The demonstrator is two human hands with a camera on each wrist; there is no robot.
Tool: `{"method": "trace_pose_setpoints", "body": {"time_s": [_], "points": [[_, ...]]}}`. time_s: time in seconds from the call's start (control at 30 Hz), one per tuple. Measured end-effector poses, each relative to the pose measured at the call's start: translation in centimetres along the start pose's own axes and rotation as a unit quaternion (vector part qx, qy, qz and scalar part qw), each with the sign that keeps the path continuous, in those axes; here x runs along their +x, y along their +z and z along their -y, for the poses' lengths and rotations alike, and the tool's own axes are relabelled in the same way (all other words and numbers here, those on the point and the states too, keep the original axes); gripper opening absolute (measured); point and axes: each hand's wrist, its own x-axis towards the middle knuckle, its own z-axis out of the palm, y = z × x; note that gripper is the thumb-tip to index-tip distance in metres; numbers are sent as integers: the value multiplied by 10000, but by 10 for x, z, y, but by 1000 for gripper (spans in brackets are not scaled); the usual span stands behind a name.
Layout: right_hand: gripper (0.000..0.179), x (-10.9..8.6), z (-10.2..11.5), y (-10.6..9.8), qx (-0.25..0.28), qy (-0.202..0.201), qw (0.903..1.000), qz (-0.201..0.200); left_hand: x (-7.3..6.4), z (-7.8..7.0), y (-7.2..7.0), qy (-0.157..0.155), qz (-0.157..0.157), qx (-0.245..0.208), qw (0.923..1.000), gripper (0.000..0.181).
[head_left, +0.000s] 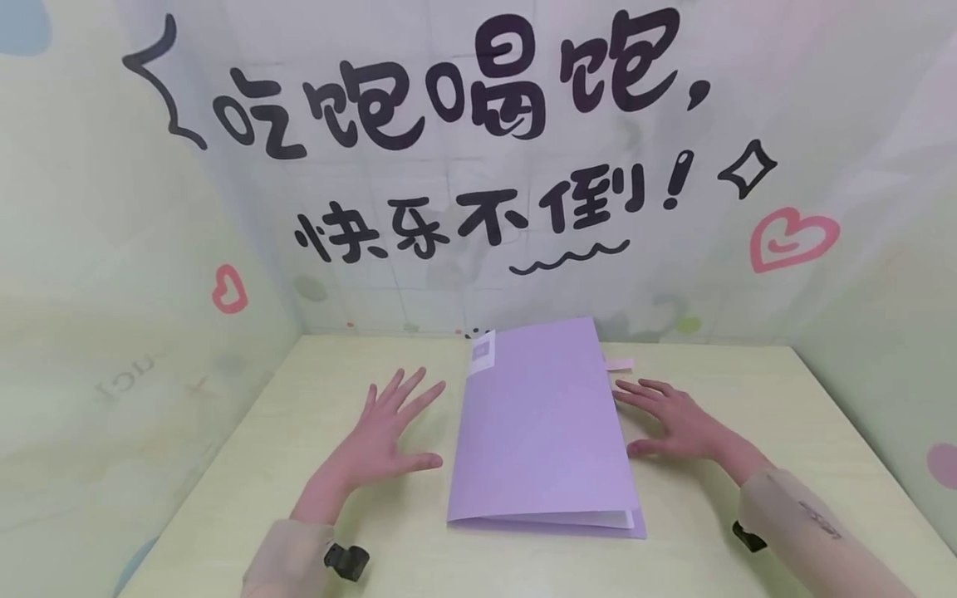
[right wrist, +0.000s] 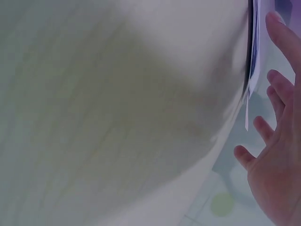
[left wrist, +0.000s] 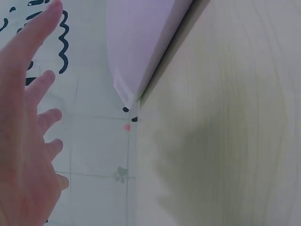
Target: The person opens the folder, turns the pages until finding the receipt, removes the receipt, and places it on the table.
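Observation:
A purple folder (head_left: 542, 423) lies on the table, its cover slightly raised at the near edge so white sheets (head_left: 576, 519) show inside. A white label (head_left: 483, 353) marks its far left corner, and a pale pink tab (head_left: 619, 364) sticks out on the right. Left of the folder, my left hand (head_left: 381, 440) hovers over the table with fingers spread, holding nothing. On the other side, my right hand (head_left: 680, 423) has its fingertips right at the folder's right edge, fingers relaxed. The left wrist view shows the folder's side (left wrist: 141, 47) beyond the thumb.
The light wooden table (head_left: 389, 556) reaches back to a printed backdrop (head_left: 419, 291) with black lettering and pink hearts. Curtain-like side panels (head_left: 112, 374) rise along the left and right. Each wrist carries a small black device (head_left: 347, 562).

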Motion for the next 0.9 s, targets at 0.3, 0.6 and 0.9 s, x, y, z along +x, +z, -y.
{"method": "trace_pose_setpoints", "body": {"time_s": [0.3,0.6,0.9], "points": [[82,7,5,6,326,83,9991,256,-6,-27,15,93,24,-785,9969,96],[85,6,4,9,238,309,9986,347,-5,-64,31,278,-105,-1177,9926,85],[82,4,6,10,288,215,9988,320,-3,-101,54,738,-956,-1247,9848,74]]}}
